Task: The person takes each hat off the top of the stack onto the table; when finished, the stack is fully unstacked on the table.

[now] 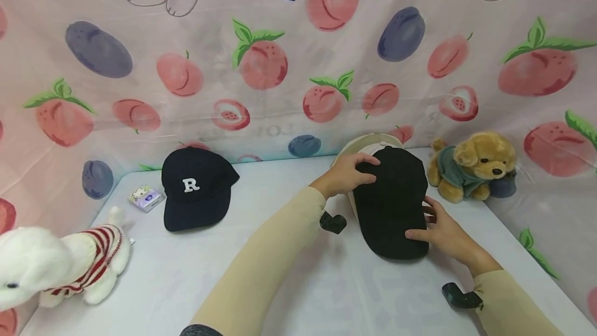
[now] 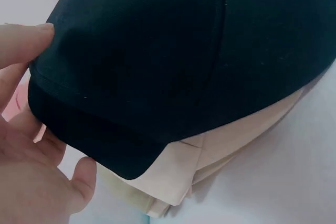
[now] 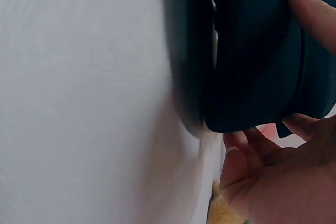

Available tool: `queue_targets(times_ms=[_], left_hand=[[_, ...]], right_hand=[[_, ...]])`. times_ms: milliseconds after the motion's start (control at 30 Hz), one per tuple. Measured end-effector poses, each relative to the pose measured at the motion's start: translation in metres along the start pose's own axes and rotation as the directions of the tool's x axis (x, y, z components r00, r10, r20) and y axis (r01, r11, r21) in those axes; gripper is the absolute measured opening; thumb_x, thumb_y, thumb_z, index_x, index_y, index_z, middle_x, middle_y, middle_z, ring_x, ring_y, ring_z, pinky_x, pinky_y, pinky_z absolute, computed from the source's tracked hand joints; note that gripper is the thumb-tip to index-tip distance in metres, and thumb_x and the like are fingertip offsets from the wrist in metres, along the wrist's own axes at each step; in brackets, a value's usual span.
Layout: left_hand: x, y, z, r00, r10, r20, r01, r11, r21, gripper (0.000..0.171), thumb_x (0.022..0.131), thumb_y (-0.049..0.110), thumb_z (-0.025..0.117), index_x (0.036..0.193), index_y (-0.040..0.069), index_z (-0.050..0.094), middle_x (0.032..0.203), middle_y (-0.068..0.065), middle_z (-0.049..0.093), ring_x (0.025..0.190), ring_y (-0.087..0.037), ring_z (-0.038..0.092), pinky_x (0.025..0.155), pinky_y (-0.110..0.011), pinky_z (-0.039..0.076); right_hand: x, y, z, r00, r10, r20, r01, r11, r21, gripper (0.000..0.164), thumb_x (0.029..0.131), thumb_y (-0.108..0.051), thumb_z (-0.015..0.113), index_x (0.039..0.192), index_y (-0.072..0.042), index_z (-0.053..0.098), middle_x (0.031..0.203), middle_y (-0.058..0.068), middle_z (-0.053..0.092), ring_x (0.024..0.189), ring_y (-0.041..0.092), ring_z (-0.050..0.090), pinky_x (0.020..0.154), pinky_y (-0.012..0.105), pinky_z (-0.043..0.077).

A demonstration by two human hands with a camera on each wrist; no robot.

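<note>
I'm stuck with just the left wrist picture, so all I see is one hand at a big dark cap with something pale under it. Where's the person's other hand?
Observer: The right hand is on the black cap too, its thumb resting near the brim.
Operator: Oh, neat! Is there another cap anywhere else on the table?
Observer: Yes, the head view shows a navy cap with a white R, over on the left side.
Operator: And is anything sitting off to the right of the black one?
Observer: A brown plush dog in a green top.
</note>
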State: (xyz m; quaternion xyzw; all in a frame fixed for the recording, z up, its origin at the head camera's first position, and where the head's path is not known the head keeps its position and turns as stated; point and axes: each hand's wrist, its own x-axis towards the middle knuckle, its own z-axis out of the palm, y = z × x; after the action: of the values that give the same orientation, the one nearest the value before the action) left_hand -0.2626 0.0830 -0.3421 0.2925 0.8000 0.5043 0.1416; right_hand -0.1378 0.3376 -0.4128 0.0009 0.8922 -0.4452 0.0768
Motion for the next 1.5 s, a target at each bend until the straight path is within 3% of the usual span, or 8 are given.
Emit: queue_targets(times_ms=[500,867,1133,1300,1500], left_hand=[[-0.021,0.009,-0.018,0.997,0.064,0.045,-0.062,0.997,-0.047,0.034,0.094,0.015,0.07,0.128,0.018,0.067,0.135,0.0,0.054,0.118,-0.012,0.05,0.093,-0.026,0.047],[-0.035,0.014,-0.041,0.997,0.076,-0.009,-0.076,0.994,-0.084,0.034,0.094,0.014,0.07,0.128,0.017,0.068,0.135,0.002,0.056,0.116,-0.01,0.054,0.092,-0.027,0.048],[-0.047,0.02,-0.06,0.998,0.059,-0.034,-0.059,0.998,0.001,0.036,0.094,0.017,0.07,0.13,0.019,0.067,0.137,0.001,0.057,0.115,-0.011,0.056,0.091,-0.027,0.049],[-0.053,0.021,-0.07,0.998,0.047,-0.041,-0.047,0.999,-0.001,0.036,0.094,0.017,0.071,0.13,0.019,0.066,0.13,-0.001,0.06,0.105,-0.014,0.06,0.085,-0.028,0.051],[-0.059,0.018,-0.085,0.996,0.056,-0.075,-0.057,0.998,-0.003,0.037,0.093,0.014,0.072,0.13,0.016,0.067,0.129,-0.003,0.06,0.108,-0.016,0.059,0.088,-0.028,0.051]], right_hand=[[-0.012,-0.024,0.002,0.997,-0.077,-0.022,0.077,0.997,-0.027,0.102,0.089,-0.031,0.078,0.157,0.001,0.009,0.145,0.033,0.035,0.124,0.047,0.042,0.092,0.058,0.045],[-0.011,-0.047,0.007,0.985,-0.137,-0.104,0.134,0.99,-0.04,0.101,0.089,-0.031,0.078,0.157,0.002,0.012,0.147,0.033,0.035,0.126,0.047,0.041,0.097,0.064,0.037],[-0.007,-0.061,0.013,0.984,-0.156,-0.089,0.157,0.988,0.008,0.104,0.089,-0.031,0.078,0.158,0.0,0.007,0.148,0.032,0.033,0.133,0.047,0.036,0.1,0.063,0.04],[-0.004,-0.07,0.016,0.977,-0.195,-0.088,0.196,0.98,0.01,0.102,0.09,-0.028,0.078,0.158,0.0,0.008,0.15,0.031,0.029,0.133,0.049,0.035,0.099,0.066,0.039],[0.003,-0.082,0.024,0.968,-0.234,-0.091,0.236,0.971,0.021,0.098,0.089,-0.024,0.079,0.158,-0.001,0.014,0.151,0.028,0.031,0.13,0.046,0.04,0.099,0.062,0.041]])
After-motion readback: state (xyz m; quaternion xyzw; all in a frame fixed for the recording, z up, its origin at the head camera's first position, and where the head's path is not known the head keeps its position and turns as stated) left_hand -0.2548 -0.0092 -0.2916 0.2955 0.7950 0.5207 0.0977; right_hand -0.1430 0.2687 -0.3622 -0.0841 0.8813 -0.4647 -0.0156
